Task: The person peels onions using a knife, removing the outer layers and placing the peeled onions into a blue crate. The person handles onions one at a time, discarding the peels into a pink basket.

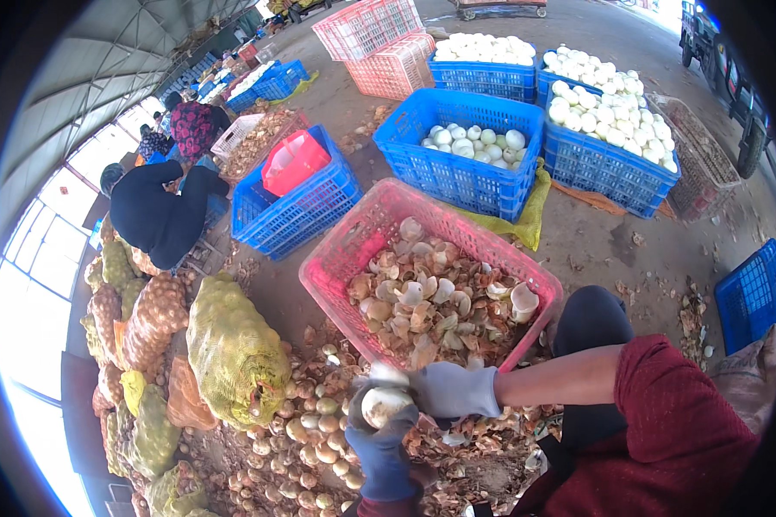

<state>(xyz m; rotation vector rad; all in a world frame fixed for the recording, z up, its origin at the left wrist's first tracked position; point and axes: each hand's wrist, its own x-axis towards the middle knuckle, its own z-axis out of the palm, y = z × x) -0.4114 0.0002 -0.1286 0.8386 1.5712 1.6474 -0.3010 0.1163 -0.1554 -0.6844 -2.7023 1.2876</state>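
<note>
My left hand (380, 452), in a blue-grey work glove, grips a peeled white onion (385, 407) with a brownish patch. Against the onion's upper right side is my right hand (454, 389), also gloved, its fingers curled and blurred. A blurred white piece (388, 375) shows just above the onion; whether my right fingers hold it or a tool is unclear. Both hands are at the near edge of a pink plastic crate (326, 249), which holds papery onion skins and peeled layers (427, 297). Loose unpeeled onions (326, 452) lie on the ground to the left.
Beyond the pink crate stand a blue crate (452, 168) partly filled with peeled onions and a fuller blue crate (611, 165). Another blue crate (297, 207) holds a red plastic bag (295, 161). Mesh sacks of onions (233, 349) line the left, near a crouching person (158, 210).
</note>
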